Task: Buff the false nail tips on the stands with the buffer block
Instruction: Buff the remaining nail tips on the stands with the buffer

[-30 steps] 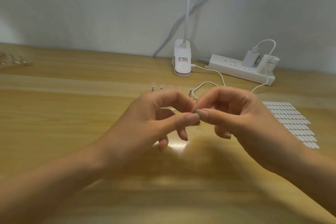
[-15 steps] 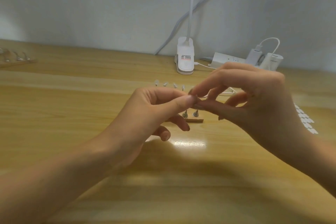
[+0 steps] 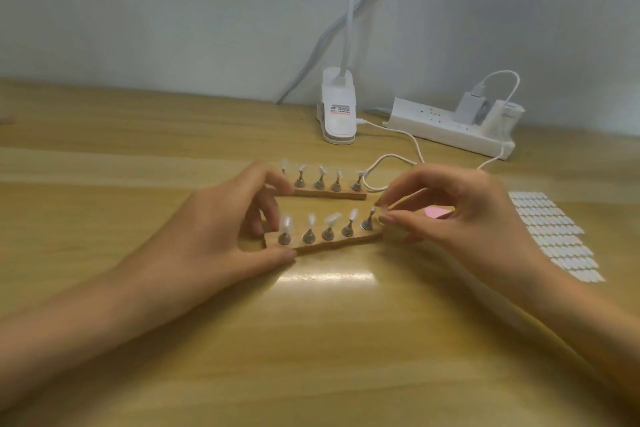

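Currently the left hand (image 3: 225, 236) is gripping the left end of the near stand (image 3: 332, 243), thumb lying along its front edge and fingers curling behind. The right hand (image 3: 457, 218) is pinching thumb to forefinger at the rightmost tip (image 3: 373, 211) on that same stand, seemingly seating it on its holder, though blur is making the contact hard to confirm. Four other false nail tips (image 3: 332, 218) are standing on this stand's holders. Five more are sitting on the far stand (image 3: 332, 195) just behind, with the left forefinger reaching to its left end. A pink object, likely the buffer block (image 3: 437, 212), is lying on the table (image 3: 311, 340) under the right hand, mostly hidden and held by neither hand. Judging from that, buffing is not yet starting: the tips are mounted or nearly so, and all are waiting for the block. Half a second earlier both hands were meeting in the air in front of the stands, fingertips together on something small; now they are sitting lower and apart, one at each end of the near stand. Farther out, a sheet of adhesive tabs (image 3: 554, 239) is lying to the right, and a lamp clamp (image 3: 338, 114) and power strip (image 3: 446, 128) are sitting by the wall.
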The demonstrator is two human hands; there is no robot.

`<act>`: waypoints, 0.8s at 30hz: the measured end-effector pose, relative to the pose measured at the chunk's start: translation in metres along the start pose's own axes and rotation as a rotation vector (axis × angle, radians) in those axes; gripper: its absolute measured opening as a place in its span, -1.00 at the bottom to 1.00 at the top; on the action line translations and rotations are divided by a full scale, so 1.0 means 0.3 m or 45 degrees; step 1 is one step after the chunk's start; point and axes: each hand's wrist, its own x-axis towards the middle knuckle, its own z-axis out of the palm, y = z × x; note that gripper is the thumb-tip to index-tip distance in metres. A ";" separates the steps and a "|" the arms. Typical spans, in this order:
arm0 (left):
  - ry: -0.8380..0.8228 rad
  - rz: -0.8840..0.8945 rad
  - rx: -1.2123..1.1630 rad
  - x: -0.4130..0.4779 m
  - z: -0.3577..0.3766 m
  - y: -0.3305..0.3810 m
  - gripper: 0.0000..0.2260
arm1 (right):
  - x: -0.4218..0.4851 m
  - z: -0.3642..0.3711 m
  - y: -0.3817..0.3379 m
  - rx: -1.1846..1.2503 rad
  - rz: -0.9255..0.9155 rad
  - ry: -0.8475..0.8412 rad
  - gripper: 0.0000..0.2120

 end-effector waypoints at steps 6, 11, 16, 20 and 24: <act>-0.029 0.034 -0.014 -0.013 0.013 -0.016 -0.55 | 0.017 0.026 -0.005 0.076 -0.022 0.004 -0.90; -0.058 0.044 0.035 -0.013 0.013 -0.016 -0.59 | 0.026 0.040 -0.002 0.061 -0.033 -0.022 -0.88; -0.053 0.064 0.057 -0.014 0.015 -0.016 -0.63 | 0.025 0.042 0.004 0.132 0.005 -0.025 -0.86; -0.059 0.062 0.068 -0.017 0.014 -0.016 -0.65 | 0.023 0.042 0.006 0.182 0.038 -0.023 -0.87; -0.063 0.066 0.085 -0.019 0.015 -0.019 -0.66 | 0.020 0.043 0.008 0.222 0.062 -0.015 -0.86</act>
